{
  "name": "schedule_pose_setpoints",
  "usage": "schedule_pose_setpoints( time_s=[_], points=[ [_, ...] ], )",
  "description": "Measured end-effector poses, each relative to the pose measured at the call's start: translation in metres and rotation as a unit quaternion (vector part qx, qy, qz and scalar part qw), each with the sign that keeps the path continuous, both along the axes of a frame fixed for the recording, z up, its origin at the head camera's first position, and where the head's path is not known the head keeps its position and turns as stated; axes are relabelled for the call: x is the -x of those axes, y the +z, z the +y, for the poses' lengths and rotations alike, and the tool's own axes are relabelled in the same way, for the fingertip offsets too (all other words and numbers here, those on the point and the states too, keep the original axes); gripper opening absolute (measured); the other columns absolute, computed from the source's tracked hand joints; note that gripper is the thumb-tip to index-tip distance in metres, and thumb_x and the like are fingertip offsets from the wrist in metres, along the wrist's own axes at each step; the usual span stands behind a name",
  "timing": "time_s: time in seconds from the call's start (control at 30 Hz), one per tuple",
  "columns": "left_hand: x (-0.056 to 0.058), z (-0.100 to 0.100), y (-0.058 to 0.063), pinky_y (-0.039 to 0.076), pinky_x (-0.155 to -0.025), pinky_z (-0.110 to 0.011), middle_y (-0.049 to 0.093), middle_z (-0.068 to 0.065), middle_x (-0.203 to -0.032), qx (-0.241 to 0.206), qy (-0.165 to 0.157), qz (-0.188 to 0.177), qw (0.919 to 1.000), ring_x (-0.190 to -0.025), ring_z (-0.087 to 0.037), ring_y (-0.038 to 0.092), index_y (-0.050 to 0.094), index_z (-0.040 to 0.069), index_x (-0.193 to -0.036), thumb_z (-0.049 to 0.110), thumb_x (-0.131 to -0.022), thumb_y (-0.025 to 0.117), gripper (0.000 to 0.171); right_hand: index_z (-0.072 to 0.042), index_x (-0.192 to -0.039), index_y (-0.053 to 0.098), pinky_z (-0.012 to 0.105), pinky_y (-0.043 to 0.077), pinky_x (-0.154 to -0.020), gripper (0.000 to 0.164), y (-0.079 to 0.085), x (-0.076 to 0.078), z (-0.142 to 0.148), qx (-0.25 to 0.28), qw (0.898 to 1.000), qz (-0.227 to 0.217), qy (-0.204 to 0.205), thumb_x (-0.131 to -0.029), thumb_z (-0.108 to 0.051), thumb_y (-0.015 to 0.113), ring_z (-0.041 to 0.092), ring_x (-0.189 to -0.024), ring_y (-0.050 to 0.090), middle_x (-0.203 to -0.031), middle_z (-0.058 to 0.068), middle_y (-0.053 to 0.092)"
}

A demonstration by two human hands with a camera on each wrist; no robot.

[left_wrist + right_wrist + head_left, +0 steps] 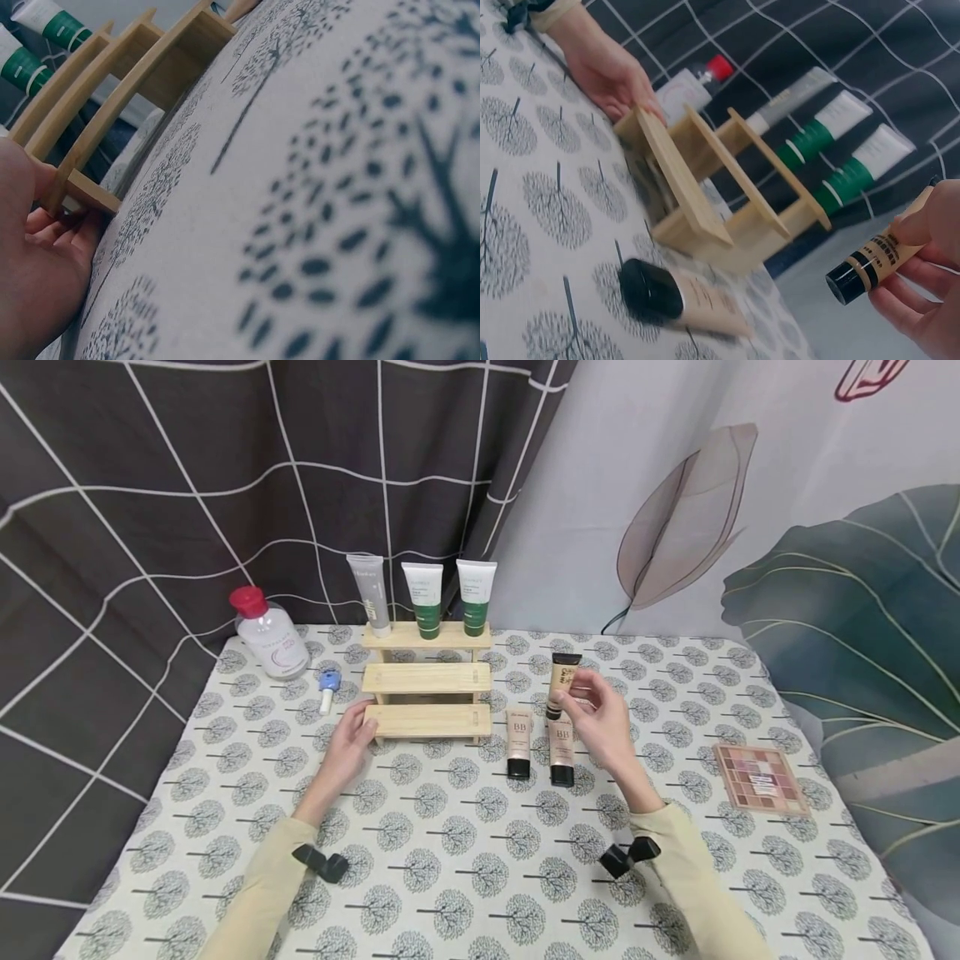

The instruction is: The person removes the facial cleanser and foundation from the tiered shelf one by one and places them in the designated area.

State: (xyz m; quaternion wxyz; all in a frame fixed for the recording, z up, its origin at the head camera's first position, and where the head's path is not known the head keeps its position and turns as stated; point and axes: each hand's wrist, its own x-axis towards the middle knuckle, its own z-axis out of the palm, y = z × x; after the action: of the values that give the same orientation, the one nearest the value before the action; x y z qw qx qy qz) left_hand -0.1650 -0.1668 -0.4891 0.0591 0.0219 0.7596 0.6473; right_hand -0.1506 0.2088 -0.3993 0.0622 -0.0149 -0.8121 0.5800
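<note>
A three-tier wooden display stand (427,721) is on the table, and my left hand (349,742) grips the left end of its lowest step. In the left wrist view, the thumb lies at that step's edge, with the fingers (64,236) curled beneath. My right hand (602,720) pinches a gold tube with black ends (563,677), raised to the right of the stand; its black cap (847,283) points downward. Below it lie two pinkish BB cream tubes, a left one (518,735) and a right one (562,750), black caps toward me.
The top step bears a grey tube (371,593) and two green-and-white tubes, one in the middle (426,597) and one at right (476,595). Left of the stand are a red-capped bottle (272,639) and a small blue-and-white bottle (328,688). An eyeshadow palette (761,779) lies far right.
</note>
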Motion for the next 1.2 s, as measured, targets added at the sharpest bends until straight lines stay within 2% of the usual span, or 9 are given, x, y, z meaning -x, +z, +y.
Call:
schedule_pose_setpoints(
  time_s=[0.4, 0.63, 0.73, 0.9, 1.0, 1.07, 1.2],
  points=[
    [-0.001, 0.001, 0.004, 0.025, -0.128, -0.047, 0.024, -0.026, -0.165, 0.018, 0.008, -0.014, 0.9997, -0.151, -0.041, 0.030, 0.022, -0.003, -0.157, 0.018, -0.110, 0.041, 0.055, 0.005, -0.130, 0.054, 0.007, 0.054, -0.089, 0.040, -0.005, -0.013, 0.030, -0.034, 0.999, -0.030, -0.021, -0.097, -0.014, 0.068, 0.022, -0.110, 0.061, -0.123, 0.021, 0.063],
    [0.000, 0.000, 0.003, 0.025, -0.129, -0.044, 0.022, -0.024, -0.166, 0.015, 0.006, -0.024, 0.9996, -0.152, -0.039, 0.029, 0.021, -0.001, -0.158, 0.021, -0.110, 0.040, 0.056, 0.004, -0.132, 0.052, 0.005, 0.052, -0.088, 0.043, -0.010, -0.023, 0.043, -0.059, 0.995, -0.072, -0.021, -0.098, -0.020, 0.066, 0.025, -0.113, 0.062, -0.126, 0.021, 0.062],
    [0.000, 0.001, 0.003, 0.025, -0.129, -0.043, 0.022, -0.024, -0.166, 0.012, 0.005, -0.025, 0.9996, -0.153, -0.038, 0.028, 0.022, -0.001, -0.158, 0.021, -0.110, 0.040, 0.055, 0.003, -0.133, 0.053, 0.008, 0.053, -0.086, 0.045, -0.013, -0.027, 0.049, -0.083, 0.993, -0.083, -0.022, -0.099, -0.024, 0.066, 0.027, -0.112, 0.063, -0.126, 0.021, 0.063],
    [0.001, 0.001, 0.001, 0.025, -0.129, -0.043, 0.023, -0.024, -0.166, 0.004, 0.007, -0.023, 0.9997, -0.152, -0.038, 0.029, 0.023, -0.001, -0.157, 0.019, -0.110, 0.040, 0.054, 0.004, -0.130, 0.055, 0.022, 0.057, -0.087, 0.045, -0.019, -0.031, 0.056, -0.130, 0.988, -0.086, -0.022, -0.099, -0.025, 0.067, 0.032, -0.108, 0.065, -0.123, 0.025, 0.065],
    [0.002, 0.000, -0.001, 0.025, -0.128, -0.044, 0.023, -0.024, -0.166, 0.010, 0.006, -0.024, 0.9997, -0.152, -0.039, 0.029, 0.022, -0.002, -0.157, 0.019, -0.110, 0.041, 0.055, 0.006, -0.127, 0.056, 0.022, 0.057, -0.085, 0.043, -0.023, -0.033, 0.061, -0.148, 0.984, -0.092, -0.022, -0.098, -0.023, 0.068, 0.033, -0.106, 0.065, -0.120, 0.026, 0.065],
    [0.002, 0.000, -0.001, 0.025, -0.128, -0.044, 0.022, -0.024, -0.166, 0.011, 0.005, -0.024, 0.9996, -0.152, -0.039, 0.029, 0.022, -0.001, -0.157, 0.019, -0.110, 0.041, 0.055, 0.005, -0.126, 0.057, 0.018, 0.054, -0.081, 0.042, -0.026, -0.035, 0.063, -0.154, 0.982, -0.103, -0.023, -0.098, -0.023, 0.068, 0.030, -0.102, 0.066, -0.118, 0.025, 0.066],
    [0.002, 0.000, -0.002, 0.025, -0.128, -0.044, 0.022, -0.024, -0.166, 0.008, 0.005, -0.022, 0.9997, -0.153, -0.038, 0.029, 0.022, -0.002, -0.157, 0.018, -0.110, 0.042, 0.055, 0.006, -0.126, 0.057, 0.020, 0.056, -0.080, 0.046, -0.030, -0.038, 0.070, -0.159, 0.979, -0.127, -0.014, -0.098, -0.028, 0.067, 0.025, -0.095, 0.067, -0.114, 0.024, 0.067]
  ],
)
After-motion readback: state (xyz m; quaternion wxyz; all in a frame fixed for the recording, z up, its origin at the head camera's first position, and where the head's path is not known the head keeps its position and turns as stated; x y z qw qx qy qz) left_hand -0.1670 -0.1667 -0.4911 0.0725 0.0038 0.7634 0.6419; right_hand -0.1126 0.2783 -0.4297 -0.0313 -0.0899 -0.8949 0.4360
